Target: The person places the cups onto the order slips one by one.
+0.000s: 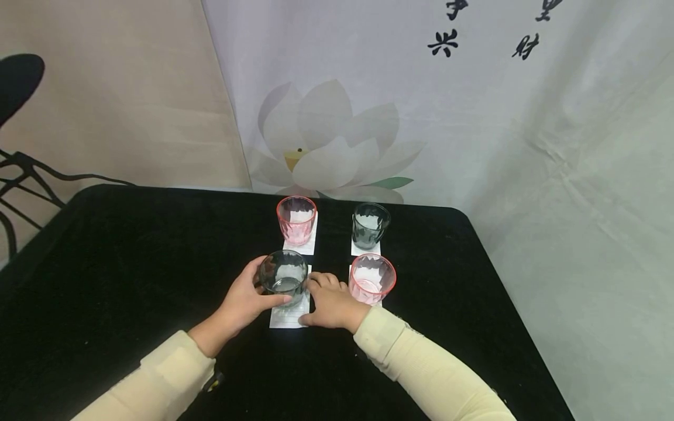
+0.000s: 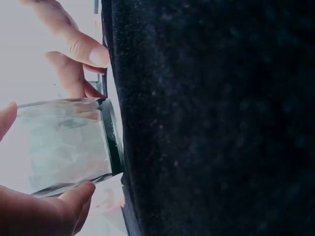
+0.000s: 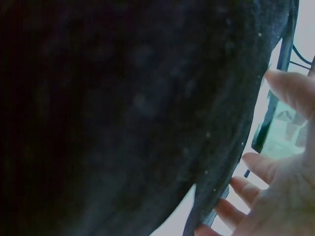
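Observation:
My left hand (image 1: 239, 304) grips a smoky grey glass (image 1: 283, 286) from its left side, thumb across the front. The glass stands upright on a white paper slip (image 1: 288, 318); the left wrist view shows the glass (image 2: 69, 145) sideways, with the thumb and a finger on opposite sides. To the right of this glass, my right hand (image 1: 333, 303) rests low at the slip's right edge, fingers spread, thumb near the slip's front corner. In the right wrist view the right hand's fingers (image 3: 261, 167) are apart, with the glass partly hidden behind them.
Behind the held glass stands a pink glass (image 1: 296, 225) on a paper slip. Another grey glass (image 1: 370, 228) is at back right, and a second pink glass (image 1: 371, 278) sits close by the right hand. A black cloth covers the table (image 1: 158, 263); a dark chair (image 1: 26, 169) is at left.

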Motion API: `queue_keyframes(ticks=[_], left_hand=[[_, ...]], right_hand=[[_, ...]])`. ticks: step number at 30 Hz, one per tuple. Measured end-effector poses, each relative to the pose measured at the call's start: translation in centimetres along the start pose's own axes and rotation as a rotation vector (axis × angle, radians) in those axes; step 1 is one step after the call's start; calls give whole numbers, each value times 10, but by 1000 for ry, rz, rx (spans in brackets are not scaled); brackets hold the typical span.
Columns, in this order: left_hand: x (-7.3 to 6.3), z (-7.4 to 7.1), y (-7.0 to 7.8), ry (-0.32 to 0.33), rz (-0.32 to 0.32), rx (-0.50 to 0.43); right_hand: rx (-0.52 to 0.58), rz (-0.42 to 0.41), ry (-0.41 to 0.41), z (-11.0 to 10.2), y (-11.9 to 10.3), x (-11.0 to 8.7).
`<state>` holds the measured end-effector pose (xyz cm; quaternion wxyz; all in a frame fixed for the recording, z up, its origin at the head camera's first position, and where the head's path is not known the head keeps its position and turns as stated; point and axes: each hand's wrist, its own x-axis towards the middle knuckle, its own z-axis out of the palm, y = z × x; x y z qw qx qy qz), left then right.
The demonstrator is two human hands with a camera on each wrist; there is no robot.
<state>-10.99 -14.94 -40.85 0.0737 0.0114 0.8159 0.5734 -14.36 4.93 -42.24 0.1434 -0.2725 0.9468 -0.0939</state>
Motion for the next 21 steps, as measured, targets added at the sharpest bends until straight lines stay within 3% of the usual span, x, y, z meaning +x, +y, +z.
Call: queue_keyframes(ticks=[11, 21], left_hand=[[2, 0, 1, -7, -7, 38], [2, -1, -1, -9, 24, 110]], right_hand=[[33, 11, 7, 0, -2, 0], [224, -14, 65, -9, -3, -10]])
